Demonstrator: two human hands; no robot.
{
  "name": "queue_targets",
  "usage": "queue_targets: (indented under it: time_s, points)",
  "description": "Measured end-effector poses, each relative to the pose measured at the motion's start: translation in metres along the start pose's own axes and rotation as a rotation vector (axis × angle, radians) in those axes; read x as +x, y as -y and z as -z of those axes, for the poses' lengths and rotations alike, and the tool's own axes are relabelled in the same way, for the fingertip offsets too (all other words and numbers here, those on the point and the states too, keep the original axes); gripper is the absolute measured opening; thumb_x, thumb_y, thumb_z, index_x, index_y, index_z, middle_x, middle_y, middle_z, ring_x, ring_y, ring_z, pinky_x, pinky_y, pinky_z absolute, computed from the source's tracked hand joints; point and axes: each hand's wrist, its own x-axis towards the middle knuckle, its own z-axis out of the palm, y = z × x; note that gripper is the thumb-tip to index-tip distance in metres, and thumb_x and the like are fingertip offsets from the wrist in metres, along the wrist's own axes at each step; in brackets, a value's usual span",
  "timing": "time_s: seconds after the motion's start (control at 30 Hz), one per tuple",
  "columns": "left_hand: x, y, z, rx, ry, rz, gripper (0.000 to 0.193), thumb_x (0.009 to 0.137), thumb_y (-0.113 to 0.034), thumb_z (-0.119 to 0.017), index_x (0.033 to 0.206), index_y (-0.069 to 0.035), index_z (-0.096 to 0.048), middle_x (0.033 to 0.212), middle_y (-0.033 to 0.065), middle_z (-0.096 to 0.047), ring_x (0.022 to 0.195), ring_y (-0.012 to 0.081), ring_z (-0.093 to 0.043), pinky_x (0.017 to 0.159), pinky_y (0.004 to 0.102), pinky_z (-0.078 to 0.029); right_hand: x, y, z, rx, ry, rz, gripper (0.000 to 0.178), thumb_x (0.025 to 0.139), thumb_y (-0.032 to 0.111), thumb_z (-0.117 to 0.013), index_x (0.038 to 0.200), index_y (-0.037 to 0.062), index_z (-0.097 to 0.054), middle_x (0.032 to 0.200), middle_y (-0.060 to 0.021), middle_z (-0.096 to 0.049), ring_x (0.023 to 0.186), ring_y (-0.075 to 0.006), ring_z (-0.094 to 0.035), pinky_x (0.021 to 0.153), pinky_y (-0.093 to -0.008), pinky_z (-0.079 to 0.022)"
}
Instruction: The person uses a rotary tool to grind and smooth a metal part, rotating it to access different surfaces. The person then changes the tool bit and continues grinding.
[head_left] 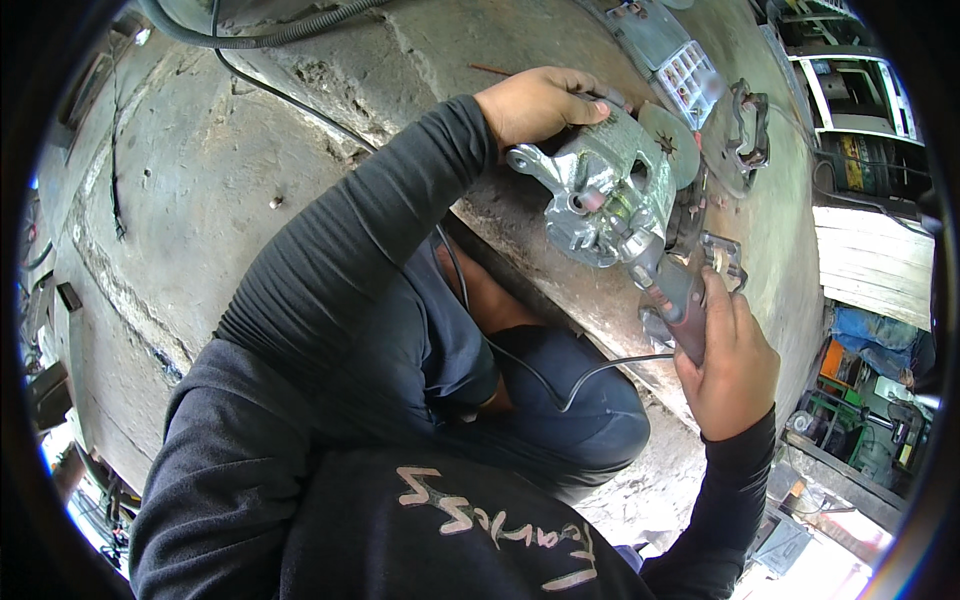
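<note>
My left hand (545, 105) grips the upper end of a silvery metal brake caliper (610, 170), its thumb lying along the body. Fingers on the far side of the casting are partly hidden. My right hand (735, 365) is wrapped around a dark corded rotary grinder (682, 305). The grinder's metal nose (640, 250) points at the caliper's lower end and appears close against it; whether the tip touches I cannot tell. From the grinder's rear a black power cord (565, 402) loops over my knee.
Beyond the caliper lie a pale round disc (684, 150), a metal bracket (750, 130) and a second bracket (735, 262). A compartmented plastic box (688, 82) sits farther back. A corrugated hose (265, 40) and a loose black cable (117, 195) cross the concrete floor. Shelving (858, 95) stands right.
</note>
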Motion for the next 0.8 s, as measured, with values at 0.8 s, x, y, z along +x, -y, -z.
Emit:
queue_targets:
  time_s: [0.8]
  points:
    - [0.001,0.000,0.001,-0.052,0.034,-0.004,0.037,0.098,-0.016,-0.060,0.130,0.003,-0.056,0.113,0.0087,-0.067,0.098,0.0130,-0.065,0.087,0.0264,-0.052,0.011,0.001,0.008,-0.040,0.025,0.030,0.087,0.063,0.010,-0.081,0.142,0.0071,-0.045,0.103,-0.0113,-0.056,0.089,-0.0317,-0.061,0.070,-0.0416,-0.052]
